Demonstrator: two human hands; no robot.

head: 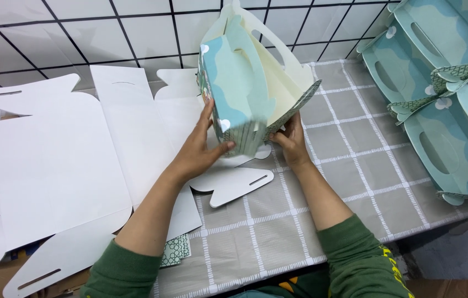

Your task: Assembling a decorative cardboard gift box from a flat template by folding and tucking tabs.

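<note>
Folding a paper box over the middle of the table — pale green and blue outside, cream inside, handle flaps already standing up at the top. Left hand pressing flat against the printed side, fingers spread fairly wide and thumb hooked near the bottom corner. Right hand working at the lower edge, fingers pinching narrowly on a bottom flap (exactly how the flap sits is hidden behind the box). Judging by the shape: walls raised and handles formed, base apparently not yet locked, so roughly midway on this one.

Lying to the left, a stack of flat white blanks with slot cut-outs, unfolded, overlapping each other and partly under the left forearm. Sitting at the right edge, a row of finished boxes in the same green pattern, leaning against one another — some done, plenty of blanks left, as far as can be told.

Holding nothing inside: the box in hand is showing an empty cream interior, and the finished ones are closed at the top, so their contents cannot be seen. Peeking out near the left sleeve, a small patterned green piece.
</note>
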